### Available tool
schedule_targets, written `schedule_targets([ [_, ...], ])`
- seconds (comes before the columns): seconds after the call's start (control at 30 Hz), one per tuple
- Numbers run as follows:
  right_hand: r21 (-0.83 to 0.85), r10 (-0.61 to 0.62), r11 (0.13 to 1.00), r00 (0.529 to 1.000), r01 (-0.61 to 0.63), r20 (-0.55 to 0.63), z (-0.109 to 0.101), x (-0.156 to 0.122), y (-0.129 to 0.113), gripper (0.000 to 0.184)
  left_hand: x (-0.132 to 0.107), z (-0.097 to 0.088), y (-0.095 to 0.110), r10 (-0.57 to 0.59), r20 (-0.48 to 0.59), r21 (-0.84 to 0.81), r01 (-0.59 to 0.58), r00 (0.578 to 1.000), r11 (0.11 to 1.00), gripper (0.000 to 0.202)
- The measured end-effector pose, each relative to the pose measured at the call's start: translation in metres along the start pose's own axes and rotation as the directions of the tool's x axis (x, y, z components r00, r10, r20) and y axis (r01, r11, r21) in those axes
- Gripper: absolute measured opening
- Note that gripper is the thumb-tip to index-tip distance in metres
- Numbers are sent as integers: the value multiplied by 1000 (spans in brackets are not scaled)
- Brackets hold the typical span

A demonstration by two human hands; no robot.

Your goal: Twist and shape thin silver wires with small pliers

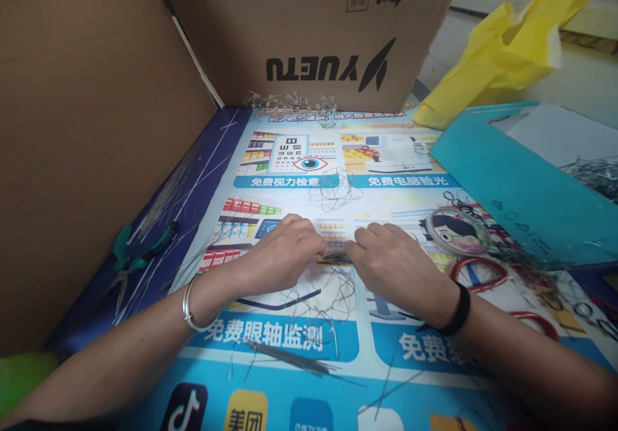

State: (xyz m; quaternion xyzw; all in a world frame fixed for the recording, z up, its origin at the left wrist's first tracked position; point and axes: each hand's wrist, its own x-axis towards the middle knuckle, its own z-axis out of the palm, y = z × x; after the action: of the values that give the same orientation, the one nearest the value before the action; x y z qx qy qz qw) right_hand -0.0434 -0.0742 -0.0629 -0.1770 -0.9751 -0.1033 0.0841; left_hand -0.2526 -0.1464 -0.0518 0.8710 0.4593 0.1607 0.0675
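Note:
Thin dark wires (337, 258) stretch across the short gap between my two hands. My left hand (290, 250), with a silver bangle at the wrist, is closed on one end. My right hand (393, 263), a black band at its wrist, is closed around the other end. The fingertips of both are largely hidden. Just below lies a tangle of looped wire (333, 296); whether it joins the held wires I cannot tell. Farther forward rests a flower-like wire loop (337, 186). A bundle of straight wires (294, 358) lies nearest me, on the printed poster sheet (270, 386).
Teal-handled pliers (126, 260) lie left, near loose wires (167, 199). Cardboard (309, 25) stands behind and to the left. On the right are red-handled scissors (477, 275), a round container (456, 231), a turquoise box (502, 192) holding wires, and a yellow bag (502, 57).

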Motion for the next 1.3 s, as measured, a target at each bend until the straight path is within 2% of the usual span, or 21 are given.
schedule_targets([
  [0.2,-13,-13,1000,999,12,-51,1,0,3,14,0,0,-2,-8,-17,-16,7,1000,1000,16],
  [0.37,-5,-66,998,988,66,-143,2,0,20,16,0,-3,-6,-19,-81,-78,13,997,997,14],
  [0.5,150,65,988,976,-34,-208,4,-2,30,14,-1,-3,-8,-22,-90,-98,13,996,995,15],
  [0.57,164,96,984,978,-66,-184,6,-2,30,14,-1,-3,-8,-18,-96,-106,8,995,994,13],
  [0.67,93,41,995,992,-30,-120,6,-1,24,13,-2,-2,-9,2,-111,-125,-16,994,992,10],
  [0.87,20,-36,999,994,38,-100,7,2,17,14,0,0,-8,39,-143,-134,-59,989,989,11],
  [1.3,9,-87,996,995,87,-56,6,3,16,15,3,0,-4,33,-50,-102,-38,998,994,16],
])
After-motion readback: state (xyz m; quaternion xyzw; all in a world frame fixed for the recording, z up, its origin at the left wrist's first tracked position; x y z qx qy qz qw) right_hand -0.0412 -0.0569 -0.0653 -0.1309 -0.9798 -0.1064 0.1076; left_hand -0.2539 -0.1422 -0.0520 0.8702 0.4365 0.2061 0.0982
